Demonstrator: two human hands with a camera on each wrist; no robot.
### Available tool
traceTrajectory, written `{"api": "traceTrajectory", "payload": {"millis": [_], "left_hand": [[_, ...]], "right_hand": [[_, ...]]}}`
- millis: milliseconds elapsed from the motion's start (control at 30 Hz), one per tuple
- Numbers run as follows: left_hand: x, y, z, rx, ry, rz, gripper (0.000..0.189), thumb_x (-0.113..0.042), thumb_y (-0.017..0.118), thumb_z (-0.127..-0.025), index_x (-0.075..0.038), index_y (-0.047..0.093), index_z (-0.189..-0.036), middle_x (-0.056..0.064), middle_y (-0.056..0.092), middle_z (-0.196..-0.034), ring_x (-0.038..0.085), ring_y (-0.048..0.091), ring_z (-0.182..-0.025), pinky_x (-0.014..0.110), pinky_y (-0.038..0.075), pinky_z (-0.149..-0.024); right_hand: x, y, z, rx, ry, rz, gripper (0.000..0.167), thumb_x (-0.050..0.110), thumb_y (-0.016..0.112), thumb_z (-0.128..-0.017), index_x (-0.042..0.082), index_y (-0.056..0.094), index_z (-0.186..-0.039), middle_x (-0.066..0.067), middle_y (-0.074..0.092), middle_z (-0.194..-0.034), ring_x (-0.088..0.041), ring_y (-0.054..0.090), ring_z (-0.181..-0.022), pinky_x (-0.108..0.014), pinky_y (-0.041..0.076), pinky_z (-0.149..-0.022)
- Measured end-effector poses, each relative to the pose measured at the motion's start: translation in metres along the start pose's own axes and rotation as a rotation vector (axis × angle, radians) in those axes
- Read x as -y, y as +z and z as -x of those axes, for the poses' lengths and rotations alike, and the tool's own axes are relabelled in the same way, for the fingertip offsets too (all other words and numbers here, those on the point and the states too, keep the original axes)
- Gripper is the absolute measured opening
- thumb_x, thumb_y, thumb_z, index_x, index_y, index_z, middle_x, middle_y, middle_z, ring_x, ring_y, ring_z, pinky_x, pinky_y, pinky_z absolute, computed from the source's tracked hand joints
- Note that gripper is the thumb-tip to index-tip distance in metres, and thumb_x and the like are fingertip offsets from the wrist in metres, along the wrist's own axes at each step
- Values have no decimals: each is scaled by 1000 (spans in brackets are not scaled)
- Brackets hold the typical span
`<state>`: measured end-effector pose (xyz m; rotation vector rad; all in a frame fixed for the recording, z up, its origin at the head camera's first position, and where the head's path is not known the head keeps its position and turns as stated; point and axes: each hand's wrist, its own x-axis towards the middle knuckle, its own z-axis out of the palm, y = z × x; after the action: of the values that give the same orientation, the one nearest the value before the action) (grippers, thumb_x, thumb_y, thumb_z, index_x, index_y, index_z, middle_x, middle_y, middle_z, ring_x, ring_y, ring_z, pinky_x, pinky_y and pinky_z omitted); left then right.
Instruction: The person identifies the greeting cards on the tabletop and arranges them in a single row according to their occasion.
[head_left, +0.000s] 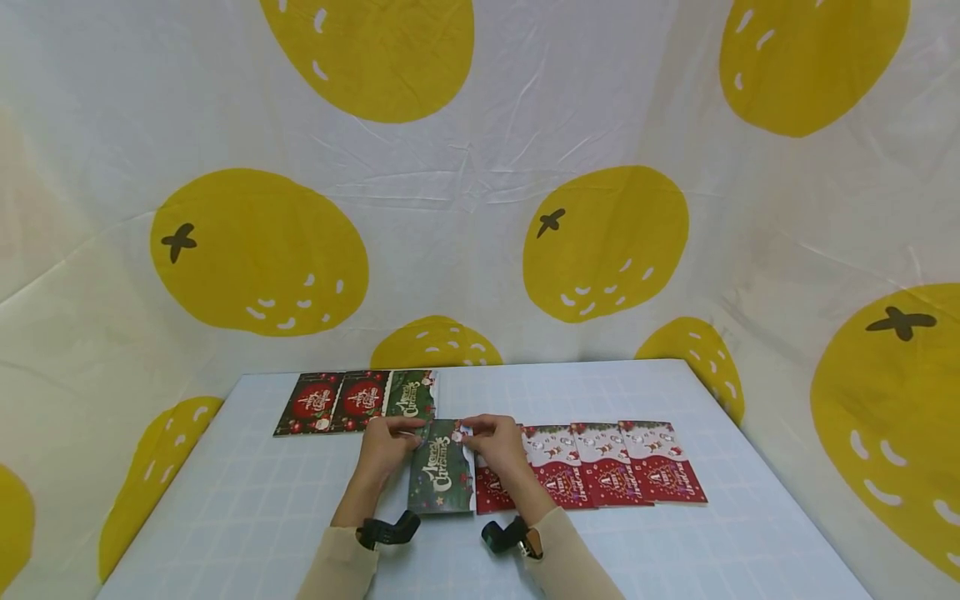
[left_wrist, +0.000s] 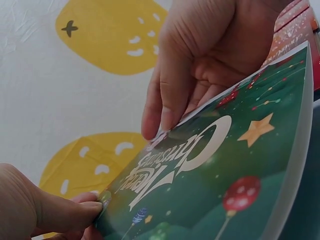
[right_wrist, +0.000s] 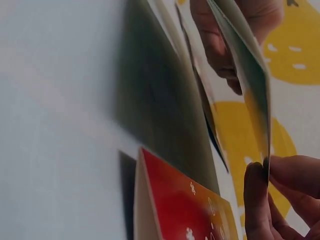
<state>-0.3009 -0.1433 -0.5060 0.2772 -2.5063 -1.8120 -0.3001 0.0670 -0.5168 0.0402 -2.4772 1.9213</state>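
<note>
A pale table [head_left: 247,533] fills the near scene; at right, four red-and-white Christmas cards [head_left: 611,462] lie in a row; at far left, two dark red-medallion cards [head_left: 362,402] and one green card [head_left: 411,393] look already laid out; near the middle, a Merry Christmas card [head_left: 441,475], seemingly not yet set down, is pinched at its far corners by the left hand [head_left: 384,450] and right hand [head_left: 497,446].

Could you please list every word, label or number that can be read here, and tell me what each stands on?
"Merry Christmas": the held green card.
"Merry Christmas": the rear green card, in smaller print.
Too small to read surely: the lettering on the dark cards and the red-and-white cards.
I can make out no brand or number.
</note>
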Motion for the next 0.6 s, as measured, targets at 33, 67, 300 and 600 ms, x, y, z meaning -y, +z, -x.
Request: {"api": "traceTrajectory", "payload": {"millis": [33, 67, 300, 600], "left_hand": [[0, 0, 0, 0, -1, 0, 26, 14, 76, -84, -1, 82, -104, 11, 73, -96, 22, 61, -82, 30, 50, -71], [0, 0, 0, 0, -3, -1, 26, 14, 76, -84, -1, 82, -104, 11, 73, -96, 22, 61, -82, 30, 49, -71], [0, 1, 0, -3, -12, 9, 26, 14, 76, -85, -1, 82, -105, 11, 73, -99, 23, 61, -84, 30, 49, -72], [-1, 3, -1, 10, -18, 20, 26, 10, 77, -87, -4, 82, -108, 11, 73, -104, 24, 63, -88, 30, 51, -75]], "right_hand": [[0, 0, 0, 2, 9, -9, 23, -2, 81, -85, 5, 82, -108, -3, 72, -85, -14, 63, -75, -28, 50, -66], [0, -1, 0, 5, 13, -16, 24, -2, 81, -85, 5, 82, -108, -4, 72, -85, -14, 63, -75, -28, 51, -66], [-2, -2, -1, 9, 20, -56, 27, -6, 79, -85, 1, 80, -110, -9, 74, -88, -13, 63, -75, -26, 51, -68], [2, -5, 0, 9, 40, -113, 28, -6, 75, -87, -2, 78, -114, -12, 74, -101, -16, 65, -85, -25, 53, -72]]}}
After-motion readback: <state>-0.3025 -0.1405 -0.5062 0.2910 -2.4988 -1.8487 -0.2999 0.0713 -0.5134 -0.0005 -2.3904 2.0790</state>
